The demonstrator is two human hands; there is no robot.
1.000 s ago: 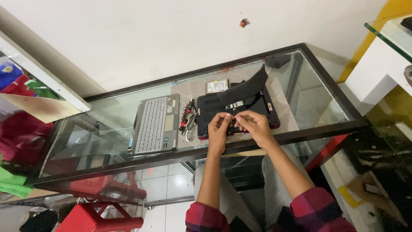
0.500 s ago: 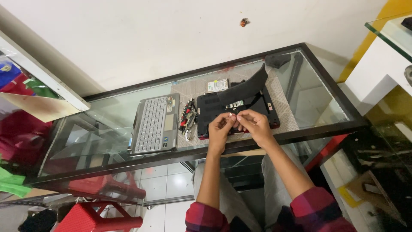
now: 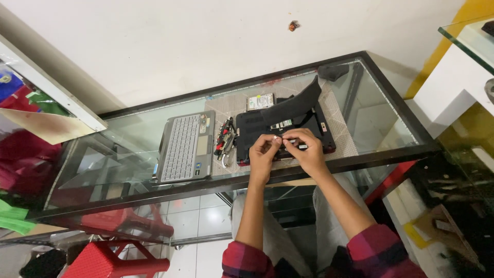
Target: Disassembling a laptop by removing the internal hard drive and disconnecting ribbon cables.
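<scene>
A small pale part (image 3: 276,138) is pinched between the fingertips of both hands, just above the opened black laptop base (image 3: 282,135), which lies near the front edge of the glass desk (image 3: 381,118). The left hand (image 3: 262,152) has its fingers (image 3: 268,141) curled and closed on the part; the right hand (image 3: 309,149) is likewise clenched on it. A detached grey keyboard panel (image 3: 186,146) is laid toward the left, with loose cables (image 3: 225,141) between. A hard drive (image 3: 260,102) is seen toward the back edge.
</scene>
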